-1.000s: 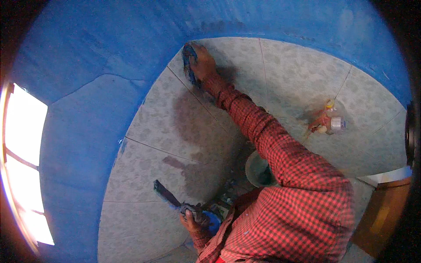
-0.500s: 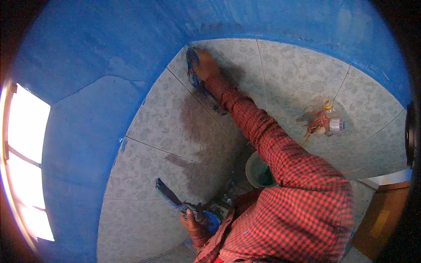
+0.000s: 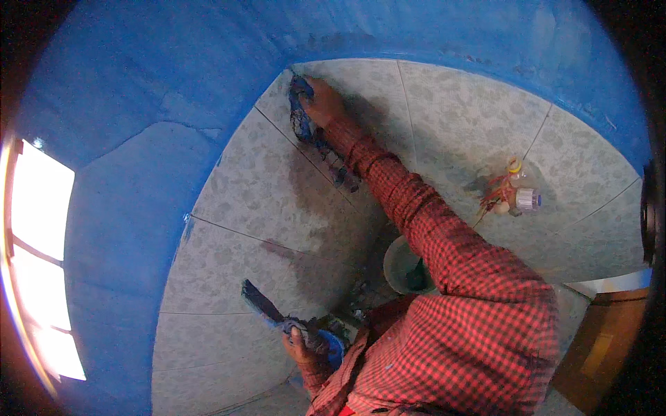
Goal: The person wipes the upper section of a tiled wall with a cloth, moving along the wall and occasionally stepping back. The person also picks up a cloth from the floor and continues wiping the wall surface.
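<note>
High on the tiled wall [image 3: 236, 173], just under the blue paint near the corner, my right hand [image 3: 323, 102] presses a crumpled dark blue rag [image 3: 300, 114] against the tiles. The rag's tail trails down beneath my wrist. Lower left, my left hand [image 3: 300, 347] is closed round a flat, dark, paint-stained tool [image 3: 261, 299] that points up and left. Its exact kind is unclear, and a dark wad covers its lower part. Beside that hand is a round blue container [image 3: 334, 348]; whether my fingers also grip it is hidden.
Below my right arm stands a pale bucket [image 3: 394, 267] with something dark green inside. Red wires and a bulb holder [image 3: 527, 200] stick out from the right wall. A bright window [image 3: 41, 236] is at far left, and a brown wooden panel [image 3: 603, 347] at lower right.
The rag and my right hand have shifted very slightly at the corner. My left hand keeps its hold on the flat tool. The view has moved a little.
</note>
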A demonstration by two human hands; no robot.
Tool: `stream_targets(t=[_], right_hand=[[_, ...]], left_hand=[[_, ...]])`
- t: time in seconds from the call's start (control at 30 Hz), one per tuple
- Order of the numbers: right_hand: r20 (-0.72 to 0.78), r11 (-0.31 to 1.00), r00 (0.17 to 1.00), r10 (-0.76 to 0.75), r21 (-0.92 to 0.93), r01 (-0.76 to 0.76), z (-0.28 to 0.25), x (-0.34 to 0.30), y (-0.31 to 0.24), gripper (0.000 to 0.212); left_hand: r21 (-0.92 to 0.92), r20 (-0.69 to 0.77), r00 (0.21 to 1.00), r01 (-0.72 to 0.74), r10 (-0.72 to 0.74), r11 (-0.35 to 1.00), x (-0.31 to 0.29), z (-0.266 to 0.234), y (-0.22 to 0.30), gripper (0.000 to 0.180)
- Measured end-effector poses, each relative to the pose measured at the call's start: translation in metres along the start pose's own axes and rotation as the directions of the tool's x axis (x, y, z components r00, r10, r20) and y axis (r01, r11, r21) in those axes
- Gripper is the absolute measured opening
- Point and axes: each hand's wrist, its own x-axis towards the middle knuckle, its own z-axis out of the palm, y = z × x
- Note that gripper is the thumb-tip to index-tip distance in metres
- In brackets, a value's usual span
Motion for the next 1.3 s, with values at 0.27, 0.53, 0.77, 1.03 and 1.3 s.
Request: stream_targets(t=[0.27,0.53,0.77,1.03,1.3], right_hand=[[0.103,0.975,0.976,0.192,-0.130,-0.178,-0.010,0.014,-0.061,0.044],[-0.068,0.996,0.994,0.086,0.005,-0.086,0.020,0.032,-0.034,0.045],[0.175,0.981,0.972,-0.155,0.144,0.130,0.004,0.002,-0.053,0.042],[-0.204,0.990,0.976,-0.080,0.096,0.102,0.029,0.044,-0.008,0.038],[0.026,0.987,0.999,-0.034,0.155,0.030,0.019,0.013,-0.057,0.040]], left_hand=[[0.010,-0.122,0.992,0.009,-0.008,1.000,-0.014,0.019,0.009,0.044],[-0.091,-0.108,0.990,0.083,-0.093,0.992,-0.016,0.011,-0.003,0.052],[0.125,-0.144,0.989,0.004,0.014,0.992,-0.015,0.000,-0.014,0.045],[0.076,-0.065,0.995,0.083,-0.078,0.994,-0.015,0.019,0.009,0.058],[-0.066,-0.189,0.954,0.224,-0.232,0.972,-0.013,0.017,0.015,0.063]])
